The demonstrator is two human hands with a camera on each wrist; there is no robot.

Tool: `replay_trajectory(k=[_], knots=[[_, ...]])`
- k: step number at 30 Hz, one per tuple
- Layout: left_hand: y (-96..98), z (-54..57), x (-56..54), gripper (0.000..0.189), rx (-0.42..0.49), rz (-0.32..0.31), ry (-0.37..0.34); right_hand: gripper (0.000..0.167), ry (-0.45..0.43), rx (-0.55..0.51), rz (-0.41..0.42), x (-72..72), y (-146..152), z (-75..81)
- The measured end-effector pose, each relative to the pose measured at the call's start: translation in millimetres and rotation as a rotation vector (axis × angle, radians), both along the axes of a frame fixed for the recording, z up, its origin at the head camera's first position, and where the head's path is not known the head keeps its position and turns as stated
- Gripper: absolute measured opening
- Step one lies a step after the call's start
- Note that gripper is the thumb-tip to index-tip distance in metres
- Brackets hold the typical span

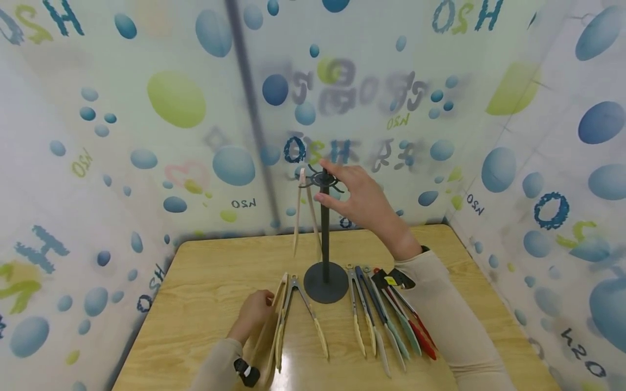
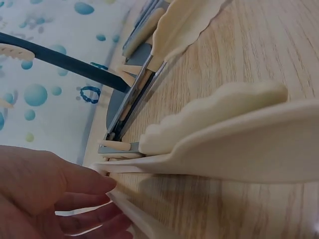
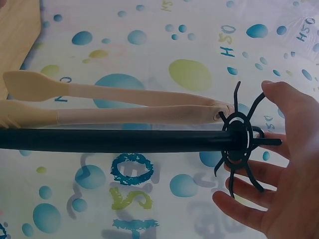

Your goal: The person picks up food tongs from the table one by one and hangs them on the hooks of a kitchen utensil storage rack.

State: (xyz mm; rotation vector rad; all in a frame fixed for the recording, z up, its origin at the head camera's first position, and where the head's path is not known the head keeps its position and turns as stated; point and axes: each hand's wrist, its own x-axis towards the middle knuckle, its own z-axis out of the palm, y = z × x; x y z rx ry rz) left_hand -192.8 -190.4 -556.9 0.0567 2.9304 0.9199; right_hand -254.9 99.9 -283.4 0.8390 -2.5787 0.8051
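Note:
A dark stand (image 1: 325, 239) with a round base and a ring of curved hooks rises mid-table. My right hand (image 1: 362, 198) spreads loosely around the hooks, its thumb at a hook tip (image 3: 258, 102) in the right wrist view. Pale beige tongs (image 3: 139, 115) hang from another hook, arms pointing down. Low on the left, my left hand (image 1: 255, 312) pinches an arm of beige tongs (image 2: 239, 154) near their joined end, fingertips behind it. Beside these lie metal tongs with cream scalloped tips (image 1: 321, 339), arms spread.
Right of the base lies a row of several tongs, among them cream-tipped, grey-green-tipped and red tongs (image 1: 423, 336). Part of that row is close to my right sleeve (image 1: 450, 315). A patterned curtain (image 1: 215, 108) stands behind the wooden table (image 1: 235, 255).

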Motion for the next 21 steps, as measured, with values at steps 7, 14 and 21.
replay_trajectory(k=[7,14,21], knots=[[-1.1,-11.3,-2.6,0.03,0.009,0.025,0.048,0.073,0.017,0.006,-0.001,0.3,-0.2,0.0],[-0.6,-14.5,-4.4,0.031,0.025,0.03,0.058,0.069,-0.006,0.029,0.013,-0.9,3.6,5.5],[-0.5,-17.6,-4.0,0.032,0.048,0.045,0.07,0.064,-0.041,0.083,0.098,-7.1,12.4,17.8]])
